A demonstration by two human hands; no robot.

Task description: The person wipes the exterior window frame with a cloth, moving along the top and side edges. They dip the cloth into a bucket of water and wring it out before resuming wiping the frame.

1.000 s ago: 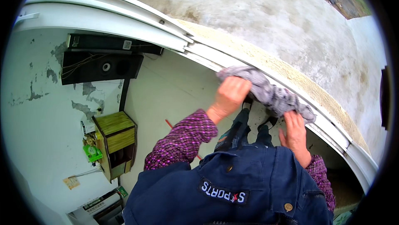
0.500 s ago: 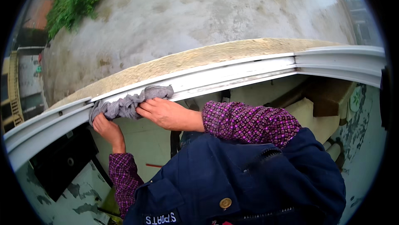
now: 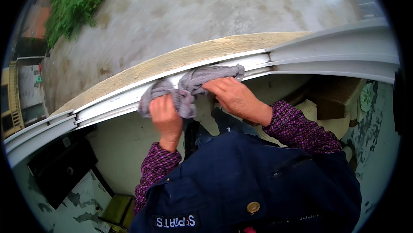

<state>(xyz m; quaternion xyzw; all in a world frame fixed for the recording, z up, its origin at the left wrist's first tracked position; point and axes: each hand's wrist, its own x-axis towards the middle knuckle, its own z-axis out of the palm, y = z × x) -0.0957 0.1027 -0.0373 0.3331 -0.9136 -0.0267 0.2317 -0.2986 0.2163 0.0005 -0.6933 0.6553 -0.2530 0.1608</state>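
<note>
- Grey cloth [image 3: 186,100], bunched and twisted, lies across the white window track [image 3: 120,99] just ahead of both hands, spanning the gap between them.
- Left hand [image 3: 166,119]: fingers curled down and clamped on the cloth's near left end.
- Right hand [image 3: 238,99]: fingers bent together, gripping the cloth's right part along its near edge; a loose end juts up beyond the knuckles.
- Ahead of the hands, past the track's raised ridges, runs a rough beige ledge [image 3: 172,63], then a stained concrete yard [image 3: 206,18].
- To the right of the right hand, a broader white frame section [image 3: 335,46] meets the track at a dark-edged joint, bounding the open stretch on that side.
- To the left of the left hand, the track reaches another stepped joint; far beyond are green bushes [image 3: 81,0].
- Below and left of the left hand, well apart: a black speaker box [image 3: 64,170] and a greenish wooden cabinet [image 3: 118,209].
- Right of the right hand, also well apart: a brown box-like piece [image 3: 337,97] near a peeling wall [image 3: 368,134].
- Nearer than both hands, the navy garment [image 3: 241,177] hides much of the floor.
</note>
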